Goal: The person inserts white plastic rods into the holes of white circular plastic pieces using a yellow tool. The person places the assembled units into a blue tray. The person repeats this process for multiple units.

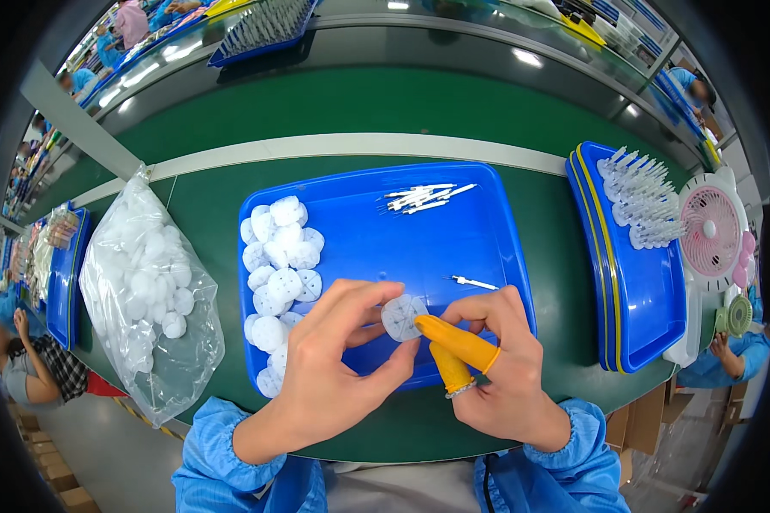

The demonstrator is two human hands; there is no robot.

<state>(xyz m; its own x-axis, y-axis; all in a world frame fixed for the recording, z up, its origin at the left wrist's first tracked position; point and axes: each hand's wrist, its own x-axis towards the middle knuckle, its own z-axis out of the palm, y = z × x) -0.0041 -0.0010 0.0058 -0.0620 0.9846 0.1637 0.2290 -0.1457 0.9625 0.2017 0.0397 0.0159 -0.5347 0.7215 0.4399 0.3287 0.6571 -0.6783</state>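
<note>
My left hand (338, 368) pinches a round, translucent white plastic disc (405, 317) with slots between thumb and fingertips, above the near side of a blue tray (359, 248). Yellow finger cots cover the thumb and index finger of my right hand (496, 363); these fingers close on the disc's right edge. Just beyond the right knuckles is a thin white stick (475, 283) with a narrow tip; whether it touches the hand I cannot tell. Similar discs (269, 248) are heaped along the tray's left side. Several white sticks (423, 197) lie at its far right.
A clear plastic bag (150, 291) full of discs stands left of the tray. To the right are stacked blue trays (637, 325) with upright white stick pieces (642, 197), beside a pink-and-white fan (710, 224). A pale rail (351, 145) crosses behind; other people sit at both sides.
</note>
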